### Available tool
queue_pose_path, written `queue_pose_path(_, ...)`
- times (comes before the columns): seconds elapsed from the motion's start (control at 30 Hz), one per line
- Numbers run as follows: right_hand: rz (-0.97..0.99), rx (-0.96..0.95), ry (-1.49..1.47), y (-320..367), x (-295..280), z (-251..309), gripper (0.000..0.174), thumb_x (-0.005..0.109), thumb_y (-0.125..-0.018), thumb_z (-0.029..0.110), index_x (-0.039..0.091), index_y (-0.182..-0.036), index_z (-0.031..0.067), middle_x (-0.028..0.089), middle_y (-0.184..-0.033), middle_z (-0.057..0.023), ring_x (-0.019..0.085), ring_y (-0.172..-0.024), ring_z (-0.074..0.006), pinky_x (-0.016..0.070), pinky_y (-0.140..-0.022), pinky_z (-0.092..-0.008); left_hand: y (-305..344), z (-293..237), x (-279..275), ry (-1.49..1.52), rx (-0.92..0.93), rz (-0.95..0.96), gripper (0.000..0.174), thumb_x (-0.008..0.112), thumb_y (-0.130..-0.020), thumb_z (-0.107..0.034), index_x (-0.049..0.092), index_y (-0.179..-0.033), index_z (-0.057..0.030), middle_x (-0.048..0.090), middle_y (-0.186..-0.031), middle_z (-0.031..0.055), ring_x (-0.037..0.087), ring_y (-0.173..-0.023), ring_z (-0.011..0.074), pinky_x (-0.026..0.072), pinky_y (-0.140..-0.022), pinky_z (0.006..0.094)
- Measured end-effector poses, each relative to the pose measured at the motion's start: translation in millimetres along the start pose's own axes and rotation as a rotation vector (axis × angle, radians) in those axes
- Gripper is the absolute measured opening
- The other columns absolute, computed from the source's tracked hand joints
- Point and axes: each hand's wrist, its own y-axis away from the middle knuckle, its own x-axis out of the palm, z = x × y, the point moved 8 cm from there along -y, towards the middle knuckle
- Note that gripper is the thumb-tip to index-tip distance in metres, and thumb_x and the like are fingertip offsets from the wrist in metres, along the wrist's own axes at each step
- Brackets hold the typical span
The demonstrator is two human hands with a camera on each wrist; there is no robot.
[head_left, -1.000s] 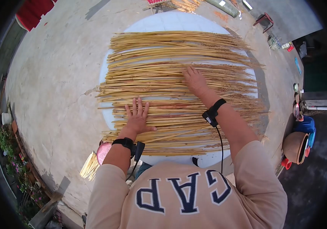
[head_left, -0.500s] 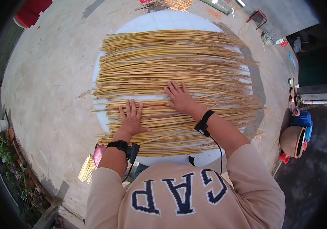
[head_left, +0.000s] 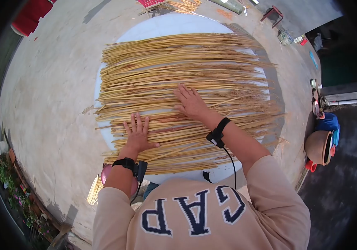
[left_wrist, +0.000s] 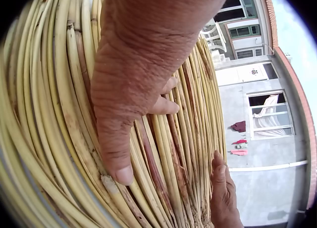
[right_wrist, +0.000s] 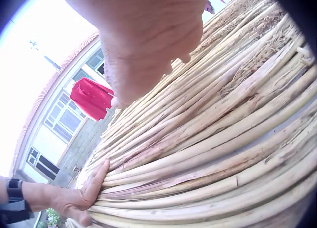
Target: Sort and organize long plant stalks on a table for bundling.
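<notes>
Long dry yellow stalks (head_left: 153, 89) lie side by side across a round white table (head_left: 162, 26), their frayed, brownish tips (head_left: 253, 89) to the right. My left hand (head_left: 138, 137) rests with spread fingers on the nearer stalks, toward their thick ends. Farther out and to the right, my right hand (head_left: 192, 104) lies palm down over the middle stalks, fingers extended. In the left wrist view, the left thumb (left_wrist: 119, 163) reaches down over the stalks. The right wrist view shows the right hand (right_wrist: 148, 54) low over the stalks, its palm side hidden.
A small bundle of pale sticks (head_left: 95, 189) and a pink round thing (head_left: 105, 173) are at the near left. A clay pot (head_left: 318, 146) and a blue container (head_left: 328, 121) stand to the right. Flowering plants (head_left: 14, 189) line the left edge. A dark red stool (head_left: 272, 16) stands at the back.
My right hand has come back toward me from the farther stalks, nearer to the left hand, then edged slightly outward. The left hand keeps its place on the nearer stalks. The view has shifted slightly.
</notes>
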Motion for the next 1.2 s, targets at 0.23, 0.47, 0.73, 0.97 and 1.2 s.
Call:
queue_pose_path(0.23,-0.048,0.218,0.073,-43.1,-20.1,-51.6,0.063,0.035,-0.089,0.047,0.023,-0.135,0.0061,0.014,-0.143,-0.0144,0.011,-0.132,-0.0289,0.0139,-0.105,-0.0483,-0.7,0.2,1.7,-0.019,0.000,-0.005,0.118,0.050,-0.057,-0.077,0.001,-0.139,-0.0081,-0.009,-0.141,0.0250,-0.014,-0.129,0.0429,-0.0072,-0.095,0.0653)
queue_pose_path(0.47,0.073,0.051,0.095,-11.5,5.3,-45.3,0.063,0.032,-0.090,0.048,0.024,-0.134,0.0040,0.013,-0.143,-0.0150,0.009,-0.132,-0.0293,0.0128,-0.105,-0.0487,-2.2,0.7,2.2,0.012,-0.002,-0.001,0.120,0.054,-0.056,-0.076,0.000,-0.139,-0.0074,-0.011,-0.141,0.0254,-0.016,-0.128,0.0425,-0.0088,-0.094,0.0644)
queue_pose_path(0.73,0.141,0.107,0.109,1.2,-8.0,-73.1,0.062,0.030,-0.090,0.048,0.029,-0.131,0.0020,0.018,-0.140,-0.0185,0.014,-0.131,-0.0319,0.0159,-0.105,-0.0473,-1.1,-1.1,-1.6,0.023,-0.026,0.031,0.123,0.061,-0.054,-0.072,-0.003,-0.139,-0.0081,-0.013,-0.141,0.0243,-0.019,-0.128,0.0417,-0.0092,-0.095,0.0626)
queue_pose_path(0.97,0.037,0.325,0.089,58.9,-21.6,-118.8,0.058,0.033,-0.090,0.046,0.030,-0.133,0.0074,0.021,-0.140,-0.0179,0.016,-0.130,-0.0321,0.0181,-0.105,-0.0435,0.2,-1.9,-1.8,0.034,-0.028,0.009,0.123,0.061,-0.054,-0.071,-0.002,-0.139,-0.0103,-0.014,-0.141,0.0234,-0.020,-0.128,0.0407,-0.0095,-0.096,0.0616)
queue_pose_path(1.2,-0.089,0.556,-0.076,130.6,-32.8,-153.0,0.053,0.039,-0.090,0.041,0.031,-0.133,0.0111,0.025,-0.138,-0.0189,0.021,-0.128,-0.0336,0.0222,-0.103,-0.0443,-0.6,-3.0,-1.6,0.015,-0.017,-0.035,0.123,0.062,-0.055,-0.070,-0.003,-0.139,-0.0079,-0.012,-0.141,0.0234,-0.017,-0.129,0.0410,-0.0083,-0.096,0.0620)
